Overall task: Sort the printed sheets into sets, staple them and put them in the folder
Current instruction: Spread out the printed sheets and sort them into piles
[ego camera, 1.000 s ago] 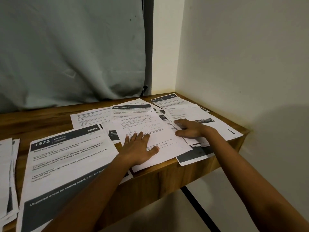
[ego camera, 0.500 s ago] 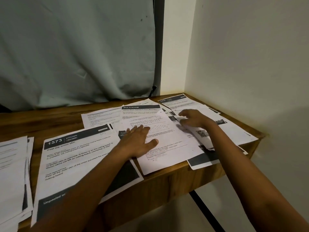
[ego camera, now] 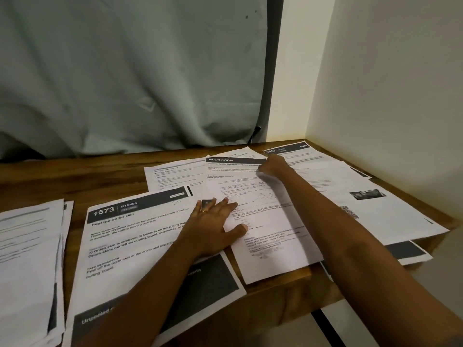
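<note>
Printed sheets [ego camera: 160, 249] cover the wooden worktop [ego camera: 75, 176] in a curtained corner; left hand [ego camera: 213, 230] flat and released, right hand [ego camera: 273, 166] clenched on the "MULTI-ROOM" sheet [ego camera: 260, 221].

— What carries it all?
— A wooden table [ego camera: 105, 176] set in the wall corner.
— And on it?
— Printed sheets, overlapping: a stack [ego camera: 27, 259] at left, the "1573 KITCHEN" sheet [ego camera: 130, 246], the "MULTI-ROOM" sheet [ego camera: 265, 221], more at right [ego camera: 375, 211].

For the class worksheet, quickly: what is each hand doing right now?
Left hand: open, flat on the MULTI-ROOM sheet, holding nothing.
Right hand: fingers curled at that sheet's top right corner; grip cannot be told.
</note>
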